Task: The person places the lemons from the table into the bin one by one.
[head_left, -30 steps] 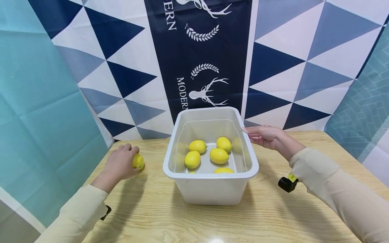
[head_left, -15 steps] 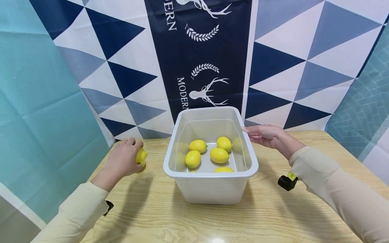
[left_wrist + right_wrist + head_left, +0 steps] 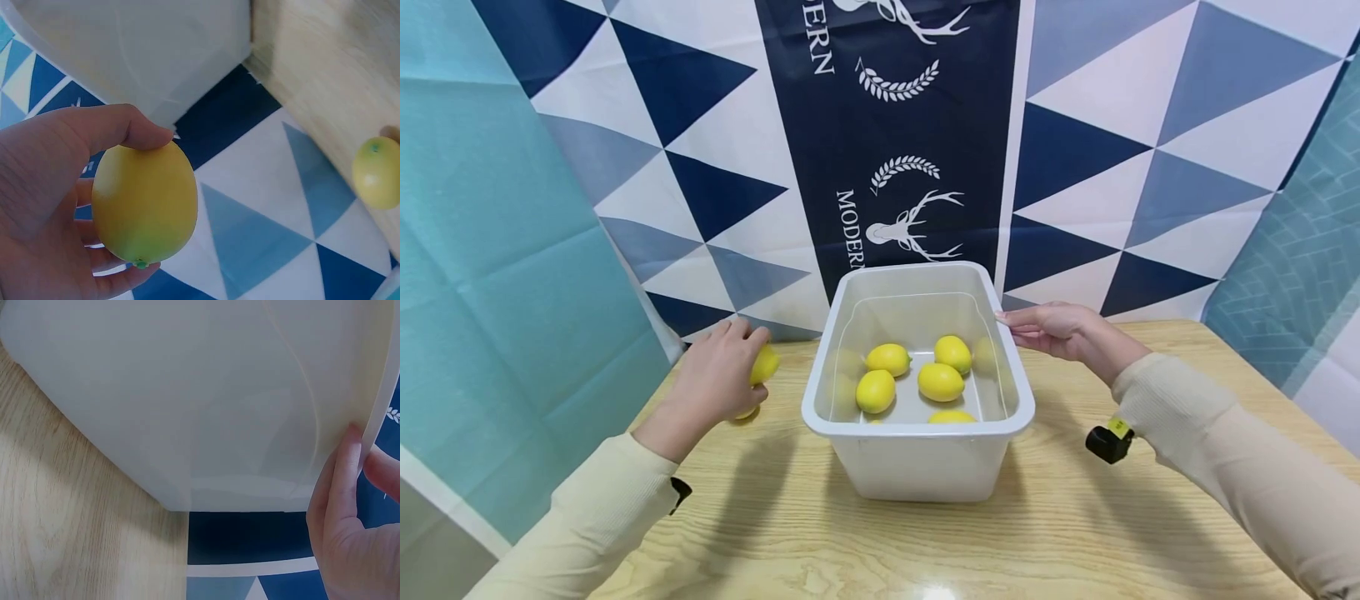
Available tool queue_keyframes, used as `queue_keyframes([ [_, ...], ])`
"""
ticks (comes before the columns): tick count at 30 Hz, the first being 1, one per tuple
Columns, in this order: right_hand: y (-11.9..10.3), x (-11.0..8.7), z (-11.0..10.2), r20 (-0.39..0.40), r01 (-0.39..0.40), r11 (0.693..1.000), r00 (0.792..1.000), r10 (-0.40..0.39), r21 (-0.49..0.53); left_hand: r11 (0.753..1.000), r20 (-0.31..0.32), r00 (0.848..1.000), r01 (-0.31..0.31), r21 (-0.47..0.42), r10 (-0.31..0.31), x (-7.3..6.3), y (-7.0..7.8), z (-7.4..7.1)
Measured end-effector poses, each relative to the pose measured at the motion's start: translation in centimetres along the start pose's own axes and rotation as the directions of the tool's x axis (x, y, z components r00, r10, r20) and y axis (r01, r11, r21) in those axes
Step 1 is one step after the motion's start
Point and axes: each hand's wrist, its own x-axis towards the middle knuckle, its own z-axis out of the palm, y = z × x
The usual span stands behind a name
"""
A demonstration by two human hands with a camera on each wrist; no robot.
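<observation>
In the head view my left hand (image 3: 718,367) is raised over the table's left side and grips a yellow lemon (image 3: 765,364). The left wrist view shows that lemon (image 3: 147,203) with the thumb across one end and fingers curled behind, its green stem tip uncovered. A second lemon (image 3: 747,412) lies on the table below the hand, partly hidden by it. At the right, my right hand (image 3: 1060,332) pinches the rim of a white plastic bin (image 3: 921,467). From the right wrist, the thumb is on one side of the rim and straight fingers (image 3: 344,478) on the other.
Several lemons (image 3: 940,382) lie on the bin's floor, the nearest ones partly hidden by the front wall. The bin stands mid-table on a wood-grain table (image 3: 880,550). A patterned cloth (image 3: 917,150) hangs close behind, and a teal cloth (image 3: 535,275) borders the left side.
My left hand has lifted the lemon and moved a little right, toward the bin; the lemon left on the table has come into view beneath. My right hand stays at the rim.
</observation>
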Motion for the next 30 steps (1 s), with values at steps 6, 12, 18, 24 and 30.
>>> queue_keyframes([
  [6, -0.1, -0.1, -0.1, -0.001, -0.007, 1.000, 1.000, 0.007, -0.004, 1.000, -0.010, 1.000, -0.008, 0.012, 0.008, 0.1, 0.9, -1.1],
  [12, 0.0, 0.0, -0.1, 0.008, -0.003, 1.000, 1.000, 0.003, 0.000, 1.000, 0.000, 1.000, -0.011, 0.011, 0.011, 0.1, 1.6, -1.8],
  [18, 0.1, -0.1, -0.1, 0.021, 0.006, 1.000, 1.000, -0.006, 0.002, 1.000, 0.039, 0.999, -0.020, -0.003, 0.020, 0.4, 2.2, -2.9],
  [24, 0.2, -0.2, -0.2, 0.026, 0.002, 1.000, 1.000, -0.003, 0.012, 1.000, 0.096, 0.995, -0.021, -0.013, 0.022, 1.0, 2.6, -4.4],
  [30, 0.1, -0.1, -0.1, 0.030, -0.001, 1.000, 1.000, 0.000, 0.026, 1.000, 0.146, 0.989, 0.006, -0.023, -0.003, 1.7, 3.0, -5.7],
])
